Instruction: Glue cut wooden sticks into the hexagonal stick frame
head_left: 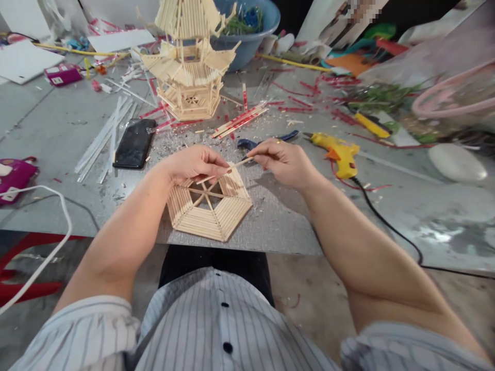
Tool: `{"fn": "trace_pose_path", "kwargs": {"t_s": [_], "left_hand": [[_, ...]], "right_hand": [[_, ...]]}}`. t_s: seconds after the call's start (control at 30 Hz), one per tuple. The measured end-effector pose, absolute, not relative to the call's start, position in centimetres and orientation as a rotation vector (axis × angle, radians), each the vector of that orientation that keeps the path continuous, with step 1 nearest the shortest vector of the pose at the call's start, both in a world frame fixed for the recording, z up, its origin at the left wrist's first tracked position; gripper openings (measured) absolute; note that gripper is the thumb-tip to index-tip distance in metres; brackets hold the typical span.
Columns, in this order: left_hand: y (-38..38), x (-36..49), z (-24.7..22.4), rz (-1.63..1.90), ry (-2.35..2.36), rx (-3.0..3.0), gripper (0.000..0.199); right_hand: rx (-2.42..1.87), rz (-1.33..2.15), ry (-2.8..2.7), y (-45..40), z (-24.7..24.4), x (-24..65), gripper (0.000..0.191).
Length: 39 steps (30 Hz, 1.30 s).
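Observation:
A thin wooden stick (240, 163) is pinched between my two hands, above a hexagonal panel (228, 216) built from rows of similar sticks. My left hand (199, 162) closes on the stick's left part, just over the panel's far side. At the stick's right end, my right hand (280, 158) grips it with thumb and fingers. Spokes cross the open middle of the panel, and my left hand hides part of its far edge. Just behind my right hand lie blue-handled pliers (288, 135), partly covered by it.
A stick pagoda (193, 67) stands at the back, before a blue basin (266, 26). Right of my hands lies a yellow glue gun (340, 152) with a black cord. A black phone (134, 144), clear glue sticks (104, 136) and red-wrapped sticks (242, 119) lie around.

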<state>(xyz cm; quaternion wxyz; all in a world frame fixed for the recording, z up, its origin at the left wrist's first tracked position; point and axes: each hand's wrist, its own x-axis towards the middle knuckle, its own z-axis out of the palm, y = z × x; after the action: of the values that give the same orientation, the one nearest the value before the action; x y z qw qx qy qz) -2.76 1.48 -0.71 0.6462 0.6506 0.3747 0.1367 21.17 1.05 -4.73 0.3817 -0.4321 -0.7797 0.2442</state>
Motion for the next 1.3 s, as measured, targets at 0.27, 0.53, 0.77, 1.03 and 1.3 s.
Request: {"fn": "trace_pose_path", "kwargs": {"t_s": [0.27, 0.53, 0.77, 1.03, 1.3], "left_hand": [[2.3, -2.6, -0.8, 0.718, 1.115, 1.466, 0.01], [2.5, -2.1, -1.1, 0.83, 1.137, 1.368, 0.018], [2.5, -2.0, -1.2, 0.891, 1.111, 1.341, 0.018], [3.1, -2.2, -1.3, 1.051, 1.2, 1.338, 0.018], [2.8, -2.3, -0.9, 1.095, 1.302, 1.365, 0.014]], "right_hand": [[-1.164, 0.379, -1.874, 0.1, -5.9, 20.7, 0.022], [-0.743, 0.582, -2.682, -0.8, -4.8, 20.1, 0.066], [-0.865, 0.536, -2.9, -1.2, -4.7, 20.2, 0.097], [-0.895, 0.179, -2.916, -2.4, -4.3, 19.1, 0.088], [-0.999, -0.147, -2.811, -3.6, -5.1, 17.2, 0.085]]}}
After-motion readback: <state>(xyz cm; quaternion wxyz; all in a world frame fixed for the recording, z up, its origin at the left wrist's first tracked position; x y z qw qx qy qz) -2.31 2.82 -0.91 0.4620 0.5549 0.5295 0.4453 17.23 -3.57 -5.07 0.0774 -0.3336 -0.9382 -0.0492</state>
